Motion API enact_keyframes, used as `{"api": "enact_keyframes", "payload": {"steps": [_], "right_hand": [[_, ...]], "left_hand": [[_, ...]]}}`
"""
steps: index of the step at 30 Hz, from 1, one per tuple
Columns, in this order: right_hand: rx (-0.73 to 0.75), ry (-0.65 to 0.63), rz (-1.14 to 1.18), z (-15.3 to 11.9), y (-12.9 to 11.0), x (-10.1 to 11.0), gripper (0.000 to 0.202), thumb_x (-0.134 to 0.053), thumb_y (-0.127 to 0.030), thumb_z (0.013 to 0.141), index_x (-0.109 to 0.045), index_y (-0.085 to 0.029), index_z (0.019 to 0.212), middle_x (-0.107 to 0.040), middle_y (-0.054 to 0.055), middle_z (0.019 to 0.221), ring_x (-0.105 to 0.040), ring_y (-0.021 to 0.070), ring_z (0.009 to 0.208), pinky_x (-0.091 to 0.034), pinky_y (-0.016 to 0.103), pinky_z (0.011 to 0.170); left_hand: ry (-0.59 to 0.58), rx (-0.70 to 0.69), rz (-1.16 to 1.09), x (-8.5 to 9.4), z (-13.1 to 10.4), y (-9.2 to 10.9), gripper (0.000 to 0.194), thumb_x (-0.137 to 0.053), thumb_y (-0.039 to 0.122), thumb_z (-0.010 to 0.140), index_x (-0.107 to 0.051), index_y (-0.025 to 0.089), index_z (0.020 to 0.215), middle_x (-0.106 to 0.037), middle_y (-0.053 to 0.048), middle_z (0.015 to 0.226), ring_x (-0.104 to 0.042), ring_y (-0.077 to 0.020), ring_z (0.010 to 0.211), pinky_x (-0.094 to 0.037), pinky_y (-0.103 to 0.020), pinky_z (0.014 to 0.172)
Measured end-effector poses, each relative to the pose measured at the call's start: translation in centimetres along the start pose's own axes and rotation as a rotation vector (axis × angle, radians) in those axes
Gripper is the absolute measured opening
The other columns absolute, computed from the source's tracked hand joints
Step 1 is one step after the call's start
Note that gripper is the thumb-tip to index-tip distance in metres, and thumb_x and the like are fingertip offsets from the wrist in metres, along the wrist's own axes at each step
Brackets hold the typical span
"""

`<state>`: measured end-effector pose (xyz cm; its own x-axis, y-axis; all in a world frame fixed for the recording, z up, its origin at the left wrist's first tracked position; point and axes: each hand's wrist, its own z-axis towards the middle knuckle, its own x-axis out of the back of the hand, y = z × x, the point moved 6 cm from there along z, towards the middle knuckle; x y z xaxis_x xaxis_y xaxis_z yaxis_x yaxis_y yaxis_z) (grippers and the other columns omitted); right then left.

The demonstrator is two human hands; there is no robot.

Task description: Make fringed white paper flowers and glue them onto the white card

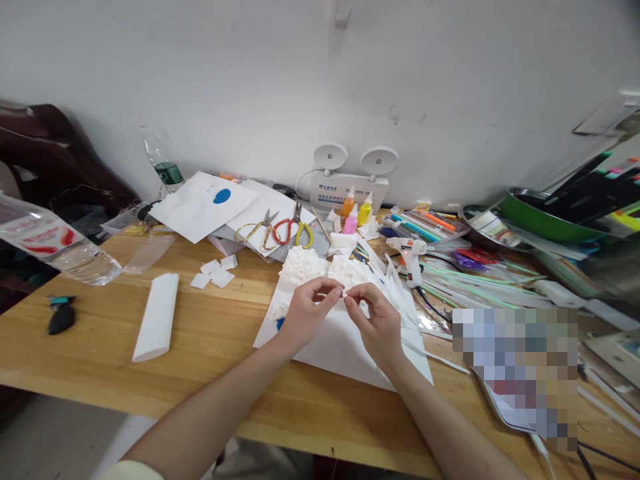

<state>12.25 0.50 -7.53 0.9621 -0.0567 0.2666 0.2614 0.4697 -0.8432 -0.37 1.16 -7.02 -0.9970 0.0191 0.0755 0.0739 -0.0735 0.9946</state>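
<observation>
Above a white sheet [345,353] on the wooden table, my left hand [309,307] and my right hand [374,319] meet at the fingertips. Both hands are closed in a pinch on one small white piece [343,292], which looks like paper. Just beyond my fingers, bumpy white clumps [303,265] cover the upper part of the sheet. A blue spot [281,324] shows at the sheet's left, partly hidden by my left hand. Small white paper squares [221,277] lie on the table further left.
A folded white paper [157,319] and a tilted bottle [60,240] are at the left. Scissors [260,230], red-handled pliers [284,230] and paint bottles [350,220] stand or lie behind. At the right are a glue gun [411,257], thin strips and a pixelated device.
</observation>
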Motion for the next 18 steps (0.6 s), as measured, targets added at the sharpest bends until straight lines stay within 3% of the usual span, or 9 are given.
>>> {"api": "enact_keyframes", "payload": {"steps": [8, 18], "right_hand": [[-0.025, -0.037, 0.021, 0.03, 0.08, -0.21, 0.008, -0.050, -0.025, 0.083, -0.054, -0.020, 0.078, -0.053, 0.002, 0.073, -0.050, 0.0146, 0.067, -0.042, 0.029, 0.063], [0.002, 0.030, -0.003, 0.12, -0.02, 0.24, 0.005, -0.052, -0.024, 0.081, -0.056, -0.020, 0.080, -0.055, 0.002, 0.074, -0.052, 0.0150, 0.069, -0.044, 0.029, 0.063]], "left_hand": [[-0.057, -0.011, 0.001, -0.25, -0.02, -0.08, 0.015, -0.054, 0.028, 0.075, -0.063, 0.017, 0.080, -0.066, -0.004, 0.085, -0.060, -0.0156, 0.081, -0.046, -0.026, 0.072], [-0.075, -0.036, -0.010, -0.35, -0.10, -0.05, 0.018, -0.054, 0.028, 0.076, -0.066, 0.017, 0.083, -0.067, -0.006, 0.090, -0.061, -0.0171, 0.085, -0.047, -0.027, 0.075]]}}
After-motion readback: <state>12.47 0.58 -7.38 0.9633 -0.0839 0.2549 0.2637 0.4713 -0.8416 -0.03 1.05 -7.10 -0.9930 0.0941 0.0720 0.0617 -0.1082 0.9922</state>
